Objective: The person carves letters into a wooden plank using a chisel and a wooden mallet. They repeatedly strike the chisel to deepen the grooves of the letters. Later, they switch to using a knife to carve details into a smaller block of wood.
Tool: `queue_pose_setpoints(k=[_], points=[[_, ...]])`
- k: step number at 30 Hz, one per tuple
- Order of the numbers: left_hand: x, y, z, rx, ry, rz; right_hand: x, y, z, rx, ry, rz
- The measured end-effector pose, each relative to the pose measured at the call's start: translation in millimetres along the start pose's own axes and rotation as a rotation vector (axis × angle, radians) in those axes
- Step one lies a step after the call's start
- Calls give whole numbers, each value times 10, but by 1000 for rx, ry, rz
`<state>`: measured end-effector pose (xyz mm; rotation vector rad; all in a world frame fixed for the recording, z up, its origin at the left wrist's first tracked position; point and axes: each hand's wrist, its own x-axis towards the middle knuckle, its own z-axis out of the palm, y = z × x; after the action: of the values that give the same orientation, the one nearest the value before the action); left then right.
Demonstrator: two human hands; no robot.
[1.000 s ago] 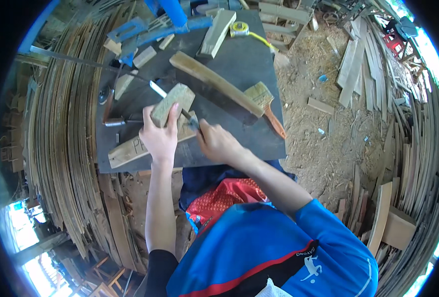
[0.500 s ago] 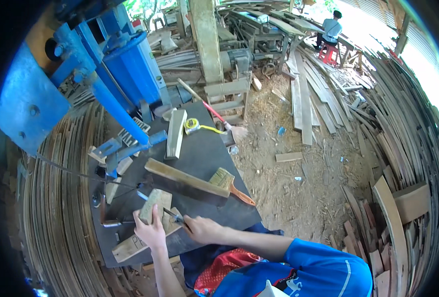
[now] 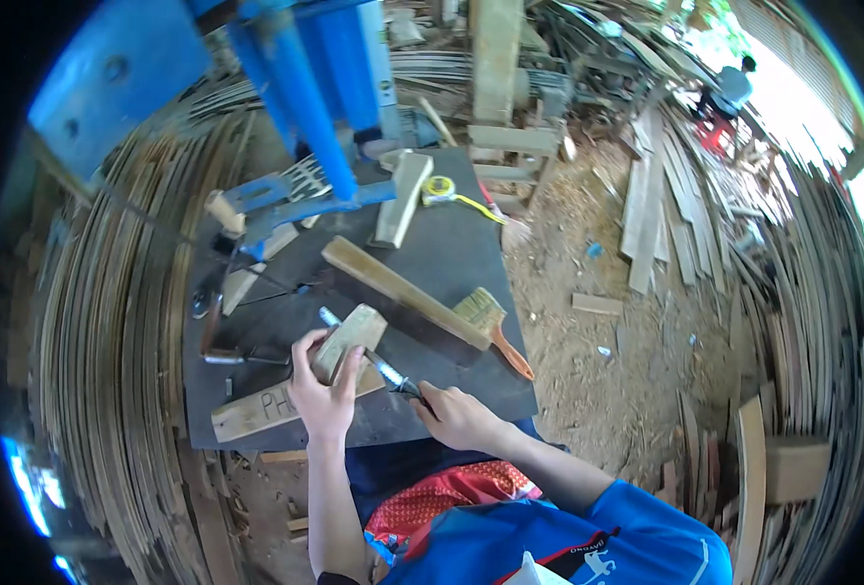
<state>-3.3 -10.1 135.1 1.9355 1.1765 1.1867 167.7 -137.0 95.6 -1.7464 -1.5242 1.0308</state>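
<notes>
Left hand (image 3: 327, 402) clasps near end of wooden block (image 3: 358, 330), right hand (image 3: 457, 417) clutches metal tool (image 3: 386, 371)

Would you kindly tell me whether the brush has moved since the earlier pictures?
No, the brush has shifted neither way against the table: its handle reaches the right edge, as before.
</notes>
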Motion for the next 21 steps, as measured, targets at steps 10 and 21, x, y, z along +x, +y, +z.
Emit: queue_pose_setpoints(k=[10,21], points=[[-74,1360,-626,-1024,-659,388,5,118,52,-77,79,-24],[-364,1364,-126,-1503,-821,615,11,117,30,-20,57,-51]])
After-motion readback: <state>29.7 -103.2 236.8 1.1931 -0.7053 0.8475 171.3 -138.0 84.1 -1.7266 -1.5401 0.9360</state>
